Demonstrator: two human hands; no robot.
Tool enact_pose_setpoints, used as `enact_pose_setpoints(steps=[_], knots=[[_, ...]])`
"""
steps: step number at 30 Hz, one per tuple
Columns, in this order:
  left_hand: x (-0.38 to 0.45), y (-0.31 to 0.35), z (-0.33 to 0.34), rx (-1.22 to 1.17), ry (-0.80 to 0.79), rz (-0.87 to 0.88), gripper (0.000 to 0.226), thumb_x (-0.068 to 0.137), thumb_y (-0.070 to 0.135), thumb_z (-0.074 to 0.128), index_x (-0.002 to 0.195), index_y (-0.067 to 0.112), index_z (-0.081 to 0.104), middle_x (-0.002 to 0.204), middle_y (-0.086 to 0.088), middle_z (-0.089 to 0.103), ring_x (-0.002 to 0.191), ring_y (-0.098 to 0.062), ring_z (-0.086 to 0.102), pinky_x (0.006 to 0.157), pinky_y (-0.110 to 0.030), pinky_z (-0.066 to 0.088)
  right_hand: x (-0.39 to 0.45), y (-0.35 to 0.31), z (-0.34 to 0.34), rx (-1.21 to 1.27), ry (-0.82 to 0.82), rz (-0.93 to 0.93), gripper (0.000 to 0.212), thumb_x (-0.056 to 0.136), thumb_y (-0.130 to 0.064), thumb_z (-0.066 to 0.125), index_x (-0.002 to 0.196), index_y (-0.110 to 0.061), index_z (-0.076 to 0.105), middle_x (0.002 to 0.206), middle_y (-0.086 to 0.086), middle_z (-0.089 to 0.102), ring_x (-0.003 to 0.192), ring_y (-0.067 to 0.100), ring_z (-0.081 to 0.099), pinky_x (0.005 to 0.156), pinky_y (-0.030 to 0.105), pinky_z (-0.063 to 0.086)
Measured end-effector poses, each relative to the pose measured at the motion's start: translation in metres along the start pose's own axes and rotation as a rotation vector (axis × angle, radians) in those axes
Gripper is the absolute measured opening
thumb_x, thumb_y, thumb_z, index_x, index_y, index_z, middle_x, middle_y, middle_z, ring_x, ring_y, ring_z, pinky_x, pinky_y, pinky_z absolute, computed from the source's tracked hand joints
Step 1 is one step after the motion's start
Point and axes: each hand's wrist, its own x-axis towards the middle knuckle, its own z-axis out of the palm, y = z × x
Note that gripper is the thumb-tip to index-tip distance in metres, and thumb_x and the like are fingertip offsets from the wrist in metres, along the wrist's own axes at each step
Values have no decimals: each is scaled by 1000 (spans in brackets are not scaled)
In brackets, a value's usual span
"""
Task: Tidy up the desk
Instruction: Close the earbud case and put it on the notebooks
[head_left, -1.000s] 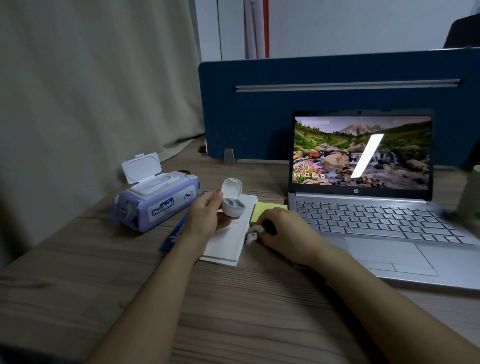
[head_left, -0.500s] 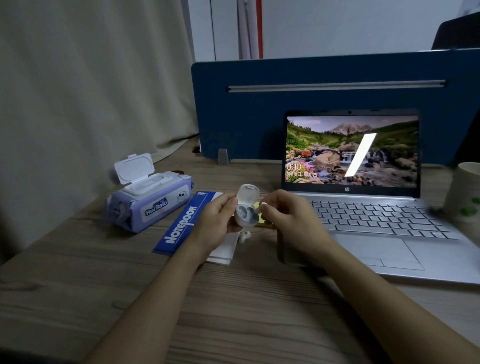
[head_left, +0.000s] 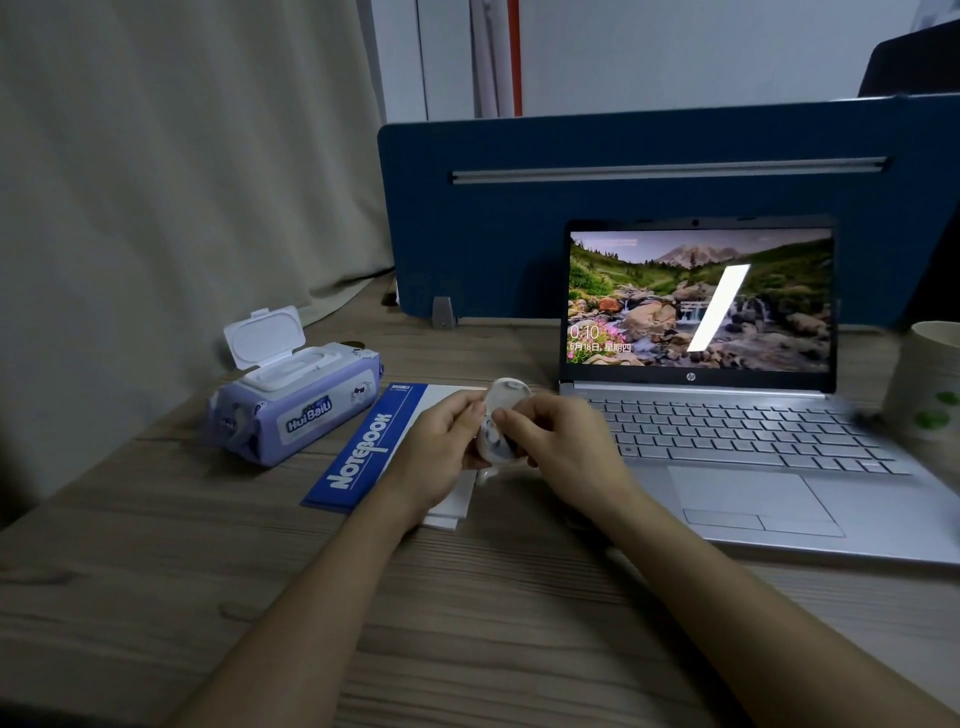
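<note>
Left hand (head_left: 441, 447) cradles the open earbud case (head_left: 497, 426) above the notebook (head_left: 363, 452), steadying it; right hand (head_left: 561, 441) pinches at its cavity, seating an earbud I'd guess.

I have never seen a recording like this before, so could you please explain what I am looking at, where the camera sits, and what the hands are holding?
There is no machine here: a person wears one wide-angle camera on the head, looking forward and down, so you see their own two bare arms reaching over a wooden desk. The left hand grips a small white earbud case with its lid flipped up, and the right hand has its fingertips at the case's opening; what they pinch, if anything, is hidden. One white earbud lies on the desk just below the case. Under the hands lies a blue and white notebook. To the left sits a purple wet wipes pack with its lid open. To the right is an open laptop showing a lock screen, and a paper cup at the edge.
</note>
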Motion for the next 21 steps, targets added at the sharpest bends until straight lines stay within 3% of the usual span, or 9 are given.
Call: enact_pose_setpoints(steps=[4,7,10,13,16,21], knots=[[1,-1,0,-25,35,-11,26,104,24,42,117,17,63,104,-11,73,95,-23,72,78,-37,60,-1,1,-4,28,62,14,34,95,-37,57,75,-13,70,61,-4,66,59,6,62,61,34,51],[3,-1,-2,-73,119,-29,23,104,24,43,111,21,64,104,-11,72,88,-18,72,69,-28,58,-1,3,-8,-18,77,34,21,95,-27,56,85,-14,69,73,-2,69,72,15,66,71,42,56],[7,-1,-11,-153,258,-42,21,103,24,44,102,25,65,102,-9,70,84,-13,70,61,-21,54,-4,5,-8,-167,-49,-20,15,92,-17,56,92,-15,71,87,-2,72,82,14,66,79,36,55],[10,-1,-21,-235,383,-39,22,103,27,44,98,25,66,104,-10,69,91,-20,68,60,-21,53,-8,7,-3,-333,-202,-124,18,91,-18,58,104,-16,71,101,-1,73,92,15,65,80,29,51],[12,-2,-24,-269,458,-41,25,103,28,43,96,23,66,106,-13,70,97,-27,68,61,-24,54,-7,5,3,-409,-309,-168,24,94,-24,57,114,-18,67,112,1,68,100,18,61,86,33,51],[13,-4,-22,-260,458,-35,25,104,25,42,96,19,65,105,-15,69,95,-28,67,59,-23,54,-7,4,11,-484,-343,-217,23,95,-28,55,111,-17,68,110,5,64,101,23,56,87,41,50]])
